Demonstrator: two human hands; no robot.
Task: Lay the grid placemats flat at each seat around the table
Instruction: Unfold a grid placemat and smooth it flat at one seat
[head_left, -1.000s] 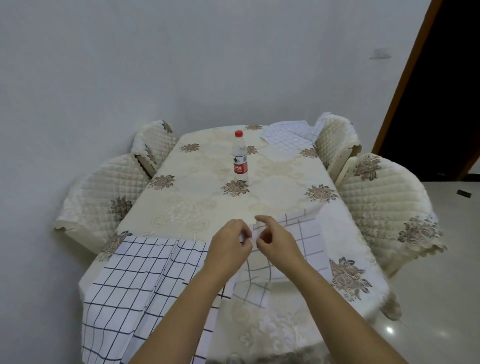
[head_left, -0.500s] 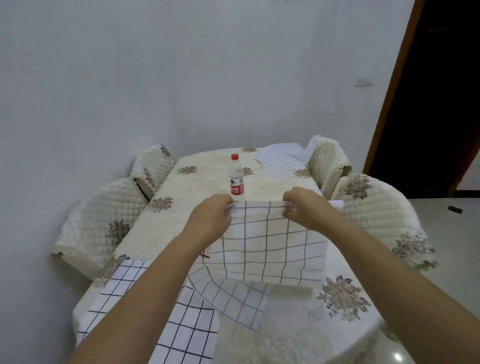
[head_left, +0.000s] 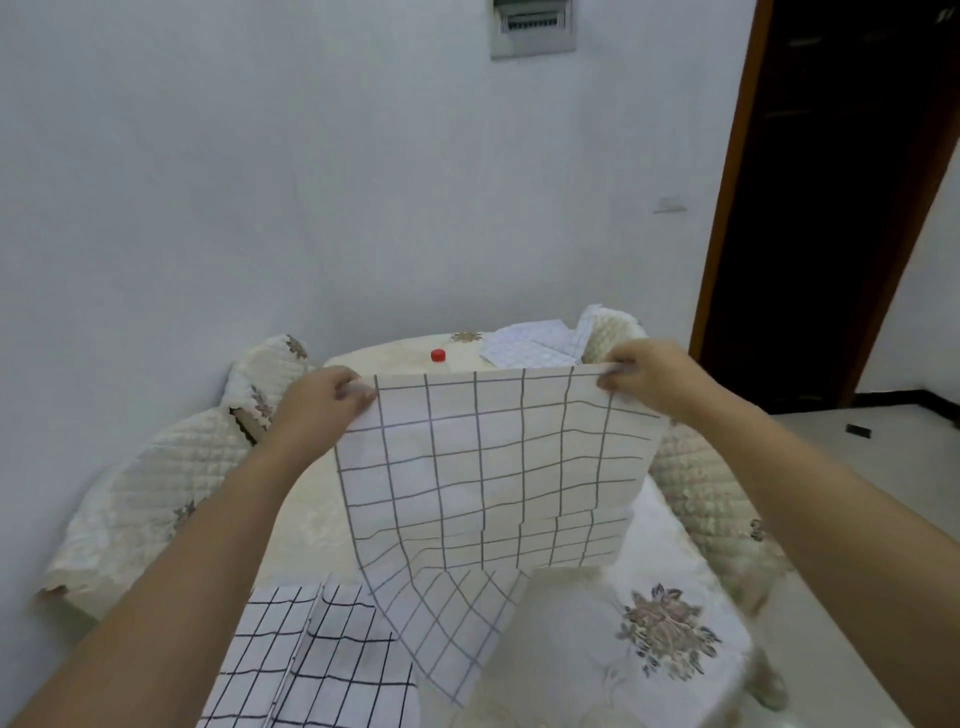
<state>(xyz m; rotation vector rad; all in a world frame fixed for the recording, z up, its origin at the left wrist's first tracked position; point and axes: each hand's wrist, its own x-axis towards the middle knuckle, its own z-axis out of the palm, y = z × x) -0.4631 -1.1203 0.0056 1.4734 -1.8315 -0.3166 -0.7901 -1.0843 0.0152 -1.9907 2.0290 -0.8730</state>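
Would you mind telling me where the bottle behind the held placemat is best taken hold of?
Only the bottle's red cap shows above the placemat, which both hands hold up in front of it. Its body is hidden, so grip the neck just under the cap, probably reaching over the mat's top edge from above.

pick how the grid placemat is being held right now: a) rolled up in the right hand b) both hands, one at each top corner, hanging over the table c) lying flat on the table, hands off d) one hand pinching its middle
b: the left hand and right hand each pinch a top corner of the grid placemat, which hangs down over the table.
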